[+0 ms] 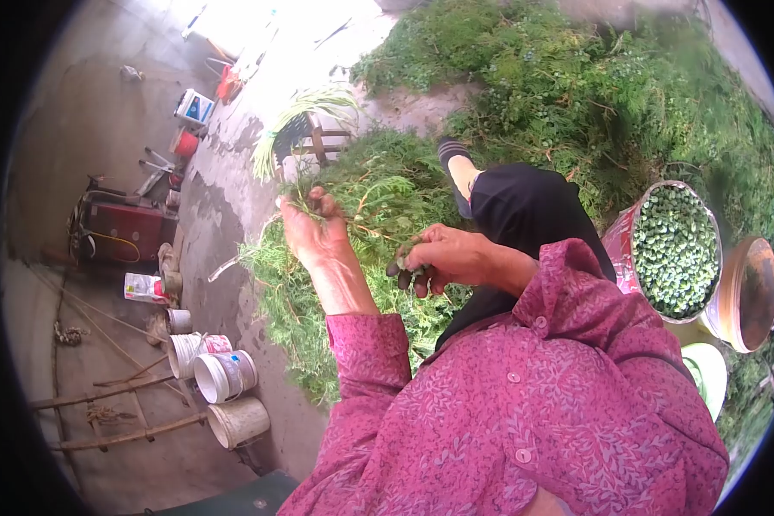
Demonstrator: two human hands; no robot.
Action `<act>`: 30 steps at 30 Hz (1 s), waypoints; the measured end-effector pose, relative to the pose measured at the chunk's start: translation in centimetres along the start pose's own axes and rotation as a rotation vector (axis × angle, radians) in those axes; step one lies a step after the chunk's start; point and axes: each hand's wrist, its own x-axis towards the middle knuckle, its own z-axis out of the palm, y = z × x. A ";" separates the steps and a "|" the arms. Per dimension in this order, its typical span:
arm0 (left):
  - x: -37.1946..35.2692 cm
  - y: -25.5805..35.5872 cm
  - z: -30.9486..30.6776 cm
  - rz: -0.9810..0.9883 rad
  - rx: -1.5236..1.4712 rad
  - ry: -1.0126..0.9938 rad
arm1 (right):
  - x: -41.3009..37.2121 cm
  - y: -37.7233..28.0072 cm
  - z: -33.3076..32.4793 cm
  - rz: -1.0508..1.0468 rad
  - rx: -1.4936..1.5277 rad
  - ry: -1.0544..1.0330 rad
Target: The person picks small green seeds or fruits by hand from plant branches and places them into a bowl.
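Concrete yard floor all round, grey and stained, greenery dumped over half of it. Closest to the camera, the left hand (314, 230) was closed around a sprig (304, 200), thumb and fingers clamped on its stem, and the feathery end drooped back into the cuttings. The right hand (443, 256) sat just beside it, fingertips bunched down and pinching a few green berries (409, 272) against the foliage.

My read on handling: the sprig looked featherweight and floppy, no stiffness past the stem, so the woody base was the only sensible place to grab; hold it by the fronds and they'd just strip or bend. The berries looked small, round and firm, the sort that roll off if you don't keep a tight fingertip pinch.

Under both hands lay a low pile of branches (378, 193). Off to the right side stood a red bucket (619, 245) filled nearly to the rim with the same berries, with a brown basin (748, 292) touching it. Further left on the floor sat a cluster of white pails (224, 376), and beyond them a red machine (120, 230). At the far end, a much bigger heap of greenery (576, 77).
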 end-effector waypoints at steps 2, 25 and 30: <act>1.4 0.5 -1.1 0.058 0.018 0.015 | -0.4 -0.2 0.1 -0.010 -0.203 -0.163; -2.9 -2.8 1.7 0.089 0.190 0.068 | 1.3 0.5 0.1 -0.439 0.188 0.177; -3.8 -3.3 2.1 0.055 0.195 0.050 | 0.9 0.2 0.3 -0.417 -0.060 0.307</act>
